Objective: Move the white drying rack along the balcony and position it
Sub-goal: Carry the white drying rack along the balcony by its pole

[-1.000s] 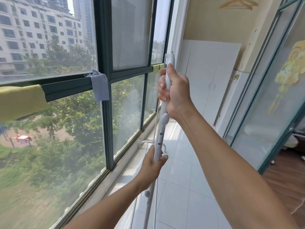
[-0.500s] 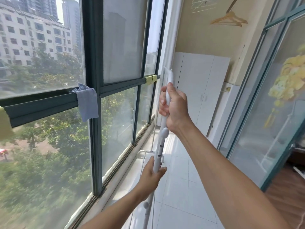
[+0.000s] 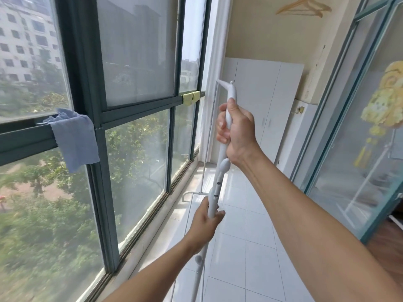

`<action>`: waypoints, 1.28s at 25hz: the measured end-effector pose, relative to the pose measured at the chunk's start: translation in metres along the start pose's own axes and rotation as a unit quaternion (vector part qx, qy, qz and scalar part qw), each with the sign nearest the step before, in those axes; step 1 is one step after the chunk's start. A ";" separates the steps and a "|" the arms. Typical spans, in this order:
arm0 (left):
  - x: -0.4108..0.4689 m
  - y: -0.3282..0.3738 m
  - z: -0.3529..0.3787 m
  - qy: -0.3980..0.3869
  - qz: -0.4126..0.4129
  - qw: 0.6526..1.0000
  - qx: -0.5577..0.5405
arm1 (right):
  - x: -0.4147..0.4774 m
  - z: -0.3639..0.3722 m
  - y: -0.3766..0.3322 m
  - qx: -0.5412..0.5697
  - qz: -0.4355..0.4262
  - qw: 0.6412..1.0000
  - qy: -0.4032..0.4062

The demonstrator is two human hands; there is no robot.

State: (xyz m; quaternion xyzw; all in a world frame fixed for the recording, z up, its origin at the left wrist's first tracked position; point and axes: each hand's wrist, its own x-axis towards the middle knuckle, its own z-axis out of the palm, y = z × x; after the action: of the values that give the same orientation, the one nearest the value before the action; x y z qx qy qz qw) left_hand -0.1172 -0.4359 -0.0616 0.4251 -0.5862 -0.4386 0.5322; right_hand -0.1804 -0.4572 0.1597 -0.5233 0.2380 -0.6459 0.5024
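Note:
The white drying rack [image 3: 222,166] shows as a near-upright white pole with rounded joints, standing close to the windows, its thin far frame reaching down to the tiled floor. My right hand [image 3: 236,129] is wrapped around the pole near its top, just under the bent end piece. Lower down, my left hand [image 3: 206,222] grips the same pole below a jointed section. The rack's foot is hidden below the frame's edge.
Tall dark-framed windows [image 3: 96,131] run along the left, with a blue cloth [image 3: 75,138] and a yellow cloth [image 3: 191,97] draped on the rail. White cabinets [image 3: 263,101] close the far end. Glass sliding doors [image 3: 349,118] line the right. Wooden hangers [image 3: 303,6] hang overhead.
The view has advanced along the balcony toward the white cabinets; the blue cloth has slid left in the frame. Both hands keep the same grip on the pole.

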 end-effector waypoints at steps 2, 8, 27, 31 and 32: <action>0.031 -0.007 0.025 0.013 -0.002 1.000 0.001 | 0.027 -0.030 0.003 -0.008 0.000 1.000 -0.007; 0.133 -0.034 0.105 0.055 -0.005 0.998 0.003 | 0.118 -0.127 0.014 -0.019 0.027 0.999 -0.043; 0.491 -0.127 0.228 0.040 0.002 0.999 0.005 | 0.432 -0.331 0.096 -0.072 0.034 0.997 0.012; 0.560 -0.143 0.241 0.038 -0.010 0.999 0.012 | 0.493 -0.363 0.119 -0.072 0.038 0.997 0.013; 0.574 -0.148 0.244 0.038 -0.010 0.999 0.014 | 0.506 -0.370 0.124 -0.071 0.037 0.997 0.011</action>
State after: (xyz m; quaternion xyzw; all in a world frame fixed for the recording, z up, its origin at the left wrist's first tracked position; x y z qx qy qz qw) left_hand -0.3974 -1.0128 -0.0723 0.4548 -0.5669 -0.4193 0.5440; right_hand -0.4429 -1.0400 0.1524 -0.5413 0.3082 -0.6142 0.4845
